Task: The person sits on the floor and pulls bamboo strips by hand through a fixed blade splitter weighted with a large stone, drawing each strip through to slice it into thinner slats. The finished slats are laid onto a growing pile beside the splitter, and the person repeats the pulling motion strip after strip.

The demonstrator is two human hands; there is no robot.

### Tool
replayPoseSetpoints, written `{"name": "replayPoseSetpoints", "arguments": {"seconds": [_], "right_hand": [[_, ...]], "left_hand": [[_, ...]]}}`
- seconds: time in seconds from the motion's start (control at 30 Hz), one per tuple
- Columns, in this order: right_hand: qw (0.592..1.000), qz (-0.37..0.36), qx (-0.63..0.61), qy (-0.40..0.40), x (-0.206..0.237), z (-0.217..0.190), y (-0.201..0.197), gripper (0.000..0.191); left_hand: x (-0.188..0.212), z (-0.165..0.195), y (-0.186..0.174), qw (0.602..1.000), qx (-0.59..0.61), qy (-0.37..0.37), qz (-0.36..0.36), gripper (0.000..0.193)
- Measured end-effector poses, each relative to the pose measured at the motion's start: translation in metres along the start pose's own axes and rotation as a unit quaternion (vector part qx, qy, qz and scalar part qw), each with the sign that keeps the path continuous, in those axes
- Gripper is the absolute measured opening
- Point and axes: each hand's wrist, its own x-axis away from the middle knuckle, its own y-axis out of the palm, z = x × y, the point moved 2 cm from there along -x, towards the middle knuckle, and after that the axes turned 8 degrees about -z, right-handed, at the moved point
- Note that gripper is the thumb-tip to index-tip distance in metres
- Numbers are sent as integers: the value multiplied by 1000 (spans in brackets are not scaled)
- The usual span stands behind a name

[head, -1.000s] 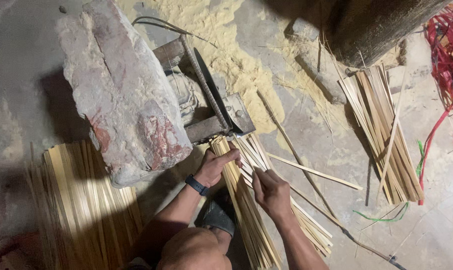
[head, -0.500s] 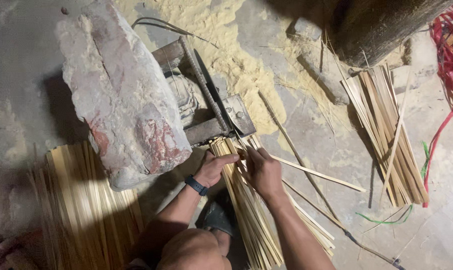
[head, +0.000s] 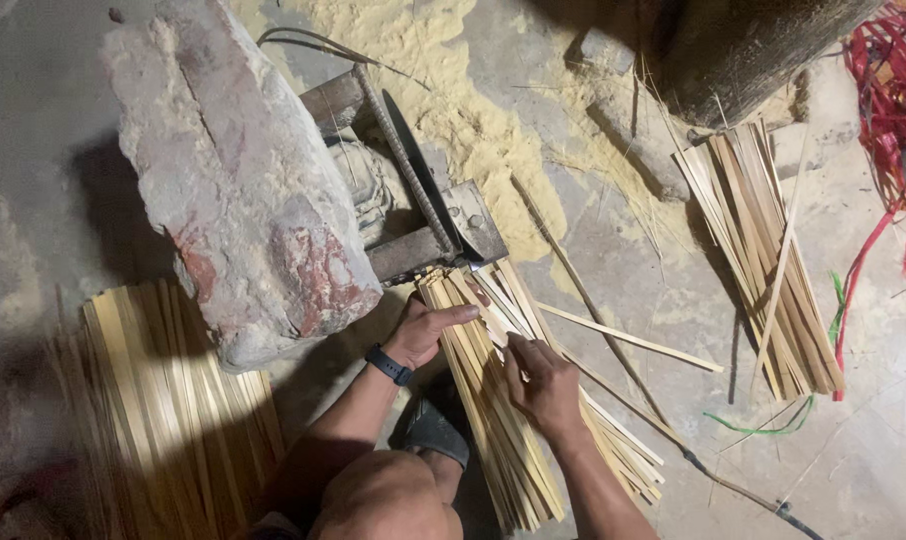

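Both hands rest flat, fingers extended, on the bamboo strip bundle lying lengthwise on the floor toward the cutter; left hand nearer the blade, right hand just behind

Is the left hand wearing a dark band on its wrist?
Yes, a dark band circles the wrist just behind the left hand, which rests on the pile of bamboo strips.

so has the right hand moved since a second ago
Yes. The right hand first slid up toward the metal bracket, then drew back down the bamboo strip bundle, ending roughly where it began.
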Motion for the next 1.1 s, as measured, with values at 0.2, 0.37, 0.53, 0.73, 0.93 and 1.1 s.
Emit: {"name": "replayPoseSetpoints", "arguments": {"seconds": [0.2, 0.37, 0.53, 0.73, 0.93, 1.1], "right_hand": [[998, 61, 16, -19, -16, -8, -1, 24], [997, 65, -16, -23, -35, -9, 8, 24], [999, 19, -5, 37, -24, -1, -2, 26], [1000, 29, 3, 3, -26, -2, 4, 33], [999, 29, -3, -14, -72, -19, 21, 33], [993, 76, 73, -61, -43, -35, -12, 28]], "left_hand": [[-5, -12, -13, 999, 29, 28, 35, 33], [-14, -22, -16, 994, -30, 51, 87, 37], [-26, -32, -16, 996, -24, -55, 71, 49], [-16, -34, -23, 996, 17, -73, 56, 51], [-21, -36, -24, 992, 2, -67, 105, 54], [-21, -25, -14, 994, 11, -68, 83, 50]]}}
